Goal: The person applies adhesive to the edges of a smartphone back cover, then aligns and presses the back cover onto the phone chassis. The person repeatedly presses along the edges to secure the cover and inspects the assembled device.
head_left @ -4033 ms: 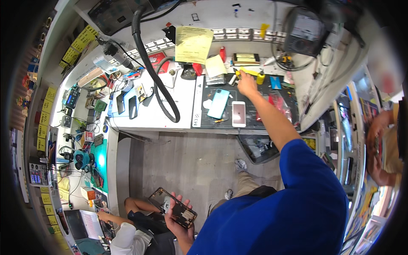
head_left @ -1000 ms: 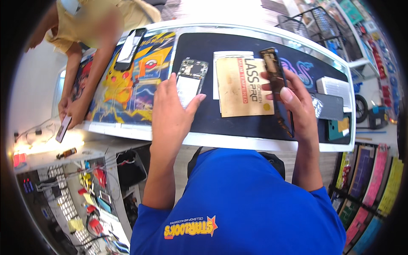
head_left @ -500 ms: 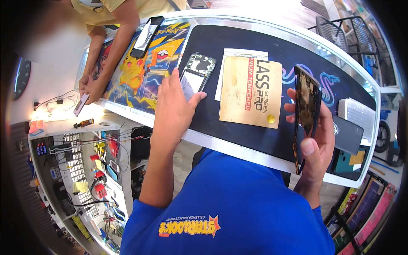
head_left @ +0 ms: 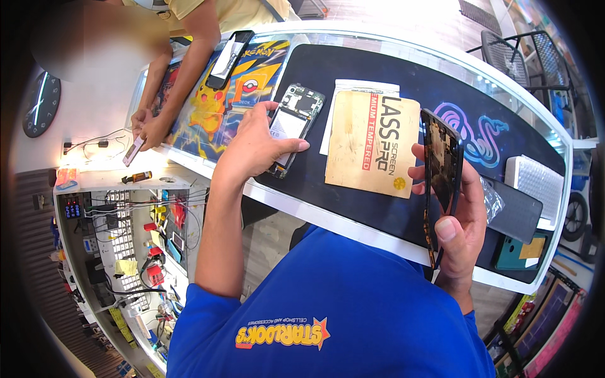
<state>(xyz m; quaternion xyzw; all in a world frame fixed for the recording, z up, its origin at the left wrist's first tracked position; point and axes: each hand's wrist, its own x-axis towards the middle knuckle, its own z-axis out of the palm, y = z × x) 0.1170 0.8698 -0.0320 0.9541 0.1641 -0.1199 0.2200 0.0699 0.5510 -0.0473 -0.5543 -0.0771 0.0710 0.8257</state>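
Observation:
An opened phone (head_left: 291, 126), its circuit board and white-labelled battery exposed, lies on the dark mat at the left. My left hand (head_left: 255, 148) spans it, thumb on the right edge and fingers along the left edge, gripping it from both sides. Above the mat's right part, my right hand (head_left: 463, 214) holds a thin black phone housing (head_left: 443, 167) upright, nearly edge-on. Its inner side looks mottled brown, and the thumb presses its lower part. Between the hands lies a tan cardboard sleeve (head_left: 353, 148) on top of a white sheet.
A black phone (head_left: 228, 60) lies on the colourful cartoon mat (head_left: 252, 94) at far left. There, a co-worker's hands (head_left: 148, 129) hold a small pale object. A dark flat slab (head_left: 517, 208), a white ridged block (head_left: 535, 183) and a teal phone case (head_left: 510, 252) sit at the right.
My left hand has shifted lower along the opened phone, so more of its lower end shows. The right hand has brought the housing slightly left and down. The whole view has shifted a little.

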